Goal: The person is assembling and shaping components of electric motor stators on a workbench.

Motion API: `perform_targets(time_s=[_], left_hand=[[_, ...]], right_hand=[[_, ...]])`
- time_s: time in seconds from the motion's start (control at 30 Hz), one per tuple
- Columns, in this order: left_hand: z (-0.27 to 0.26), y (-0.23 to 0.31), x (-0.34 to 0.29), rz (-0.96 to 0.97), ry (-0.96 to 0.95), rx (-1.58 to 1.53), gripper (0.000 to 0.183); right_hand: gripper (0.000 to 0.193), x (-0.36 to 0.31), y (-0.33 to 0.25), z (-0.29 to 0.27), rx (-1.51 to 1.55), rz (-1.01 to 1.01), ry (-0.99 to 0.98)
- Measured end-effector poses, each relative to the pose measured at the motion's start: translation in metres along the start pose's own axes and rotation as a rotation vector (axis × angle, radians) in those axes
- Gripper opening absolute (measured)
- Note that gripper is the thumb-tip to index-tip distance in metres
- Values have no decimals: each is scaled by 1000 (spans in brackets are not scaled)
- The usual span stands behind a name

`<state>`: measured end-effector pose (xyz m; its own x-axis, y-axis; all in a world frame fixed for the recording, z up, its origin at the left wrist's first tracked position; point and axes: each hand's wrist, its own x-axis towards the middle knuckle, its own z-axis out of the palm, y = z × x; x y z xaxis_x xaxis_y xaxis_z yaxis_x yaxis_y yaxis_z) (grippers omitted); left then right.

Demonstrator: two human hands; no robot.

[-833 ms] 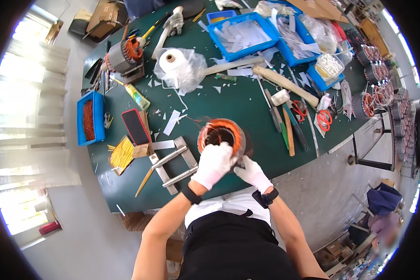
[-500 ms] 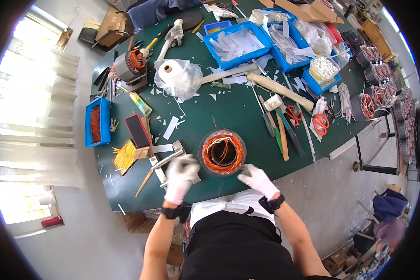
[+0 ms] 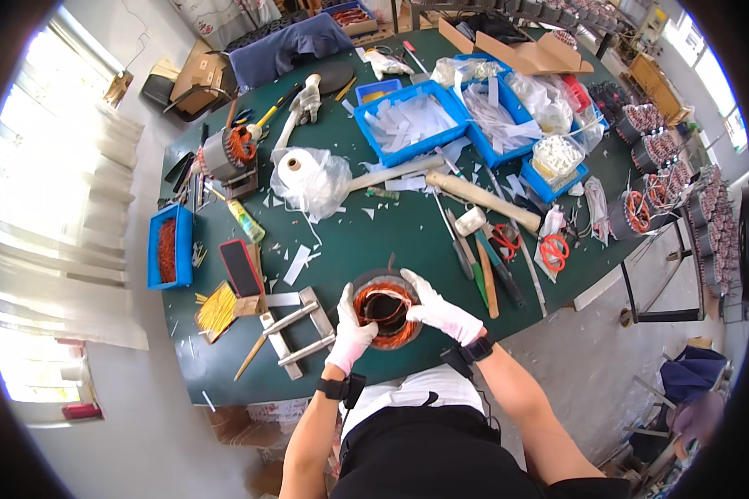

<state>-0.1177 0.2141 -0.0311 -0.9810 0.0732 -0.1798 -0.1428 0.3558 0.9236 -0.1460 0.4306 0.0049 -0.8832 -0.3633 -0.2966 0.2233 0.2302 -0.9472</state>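
And down at the near edge of the counter [image 3: 366, 237], close to the lap: cupping the stator [image 3: 395, 334] from both sides! On its left rim with the left hand [image 3: 354, 333], over its upper right with the right hand [image 3: 441, 312], white gloves on both; each grip curved around the rim, holding the stator, though how firmly, cannot tell. Packed around inside it: orange wire, circling a dark hole turned upward.

Just to the left: a metal frame [image 3: 295, 313], flat down. Over to the containers! Out at the far left: the side tray [image 3: 183, 258], blue, filled with orange-red strands [image 3: 168, 249]. Nearer in: an open box [image 3: 210, 338], crammed with yellow sticks [image 3: 217, 309], some poking past its rim.

Up the far side: the wide tray [image 3: 424, 152], blue again, loaded with white slips [image 3: 408, 121]. Right beside it: the long tray [image 3: 516, 155], full of white strips [image 3: 499, 116]. Just in front of that: the small tray [image 3: 553, 195], with white pegs [image 3: 558, 154] heaped above its rim. Midway across: a clear bag [image 3: 329, 187], bunched around a white roll [image 3: 295, 166].
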Motion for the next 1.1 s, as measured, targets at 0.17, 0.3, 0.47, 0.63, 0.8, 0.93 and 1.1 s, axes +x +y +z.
perform_targets(time_s=[0.17,0.3,0.47,0.63,0.8,0.93,1.1], left_hand=[[-5,17,11,15,-150,-178,72],[-15,22,19,13,-244,-397,46],[-28,17,28,-63,-332,-588,32],[-33,13,31,-241,-81,-1119,44],[-96,-46,-17,-324,396,-1294,31],[-84,4,-68,-278,920,-774,50],[10,96,-71,272,736,718,35]], right_hand=[[78,-3,-18,19,-530,-53,209],[47,21,-22,29,-690,-400,235],[20,26,-8,10,-129,-404,7],[13,13,-10,15,528,30,-12],[3,7,-6,1,404,-47,-82],[14,18,1,-27,4,-179,-118],[24,31,23,-25,309,135,-16]])
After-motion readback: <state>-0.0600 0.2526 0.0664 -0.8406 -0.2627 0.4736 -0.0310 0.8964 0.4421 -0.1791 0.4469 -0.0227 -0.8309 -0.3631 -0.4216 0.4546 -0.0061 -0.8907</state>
